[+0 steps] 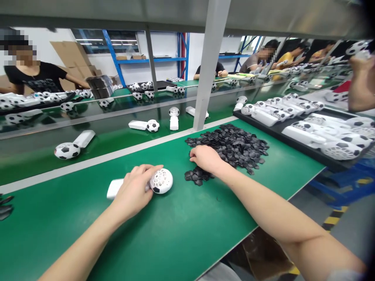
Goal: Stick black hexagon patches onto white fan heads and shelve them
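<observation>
My left hand (131, 193) is wrapped round the neck of a white handheld fan with a soccer-ball head (163, 180), which lies on the green work surface. Its slotted grille faces up and to the left, and the white handle end (114, 188) sticks out on the far side of my hand. My right hand (206, 159) is at the left edge of a pile of small black plastic pieces (241, 144), its fingers pinched together. Whatever the fingertips hold is hidden. A smaller cluster of the black pieces (197, 177) lies just below that hand.
A black tray (310, 150) of soccer-ball fans stands at right. Beyond a metal rail, several fans, one a ball-headed fan (68, 150), ride on a green conveyor (117, 144). A grey post (209, 66) rises in front of me. Co-workers sit across; another person's hand (361, 78) is at right.
</observation>
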A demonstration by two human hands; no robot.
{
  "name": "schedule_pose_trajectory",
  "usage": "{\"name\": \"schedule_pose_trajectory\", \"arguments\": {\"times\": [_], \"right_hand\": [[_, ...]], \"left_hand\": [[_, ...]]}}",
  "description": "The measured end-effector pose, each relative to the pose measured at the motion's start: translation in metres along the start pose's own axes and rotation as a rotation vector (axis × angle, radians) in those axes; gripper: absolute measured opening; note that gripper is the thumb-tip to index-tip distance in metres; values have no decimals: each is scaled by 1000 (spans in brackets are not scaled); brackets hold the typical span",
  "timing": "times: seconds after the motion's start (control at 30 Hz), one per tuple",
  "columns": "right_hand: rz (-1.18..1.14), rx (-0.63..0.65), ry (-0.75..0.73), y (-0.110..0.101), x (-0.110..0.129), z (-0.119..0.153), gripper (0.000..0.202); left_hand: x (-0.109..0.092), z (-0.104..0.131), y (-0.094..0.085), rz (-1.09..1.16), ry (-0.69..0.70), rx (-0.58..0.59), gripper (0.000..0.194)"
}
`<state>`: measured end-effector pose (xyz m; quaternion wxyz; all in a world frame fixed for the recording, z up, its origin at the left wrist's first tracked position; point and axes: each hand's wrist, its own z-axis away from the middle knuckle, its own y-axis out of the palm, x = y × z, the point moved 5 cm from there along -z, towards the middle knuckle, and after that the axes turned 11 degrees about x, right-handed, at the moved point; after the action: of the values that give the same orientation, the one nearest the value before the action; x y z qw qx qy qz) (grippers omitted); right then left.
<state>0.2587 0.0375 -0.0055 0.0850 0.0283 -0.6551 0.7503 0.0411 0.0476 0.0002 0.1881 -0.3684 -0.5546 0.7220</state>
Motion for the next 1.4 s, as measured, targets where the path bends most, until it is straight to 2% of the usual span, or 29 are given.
{"name": "schedule_pose_trajectory", "arguments": {"times": [0.17, 0.27, 0.33, 0.43, 0.5, 0.6, 0.77, 0.9, 0.93, 1.0, 1.07, 1.13, 1.27, 1.33, 1.4], "right_hand": [[67, -18, -41, 3, 15, 4, 22], [23, -32, -130, 1, 18, 7, 25], [-155, -31, -256, -1, 26, 13, 20], [-558, 0, -501, -4, 46, 26, 11], [-662, 17, -652, -4, 61, 36, 8], [-573, -19, -800, -1, 76, 46, 14], [-384, -147, -923, 1, 90, 51, 17], [-536, -138, -858, 1, 88, 43, 7], [-588, -130, -814, 2, 86, 40, 10], [-687, -87, -709, 8, 80, 35, 31], [-752, 27, -637, 18, 79, 33, 49], [-767, 127, -616, 25, 81, 35, 54], [-792, 142, -592, 26, 85, 36, 57], [-786, 159, -601, 22, 81, 28, 51], [-653, 82, -527, 13, 65, 15, 32]], "left_hand": [[5, 0, -3, -13, 9, 2, 63], [6, -1, -1, 32, 25, 11, 65], [6, 0, 0, 67, 35, 35, 67], [3, 1, -1, 109, 58, 69, 67], [0, 2, -2, 128, 56, 79, 67], [-1, 1, -2, 153, 21, 80, 72], [1, 0, 0, 162, -15, 7, 77], [-2, 1, -1, 159, -16, -55, 65], [-3, 1, -1, 166, -24, -62, 62], [-4, 2, -2, 183, -45, -75, 60], [-5, 3, -3, 204, -56, -82, 58], [-5, 3, -3, 231, -44, -80, 55], [-4, 4, -4, 289, 1, -64, 51], [-4, 4, -3, 288, 30, -52, 51], [-7, 5, 0, 279, 55, -28, 55]]}}
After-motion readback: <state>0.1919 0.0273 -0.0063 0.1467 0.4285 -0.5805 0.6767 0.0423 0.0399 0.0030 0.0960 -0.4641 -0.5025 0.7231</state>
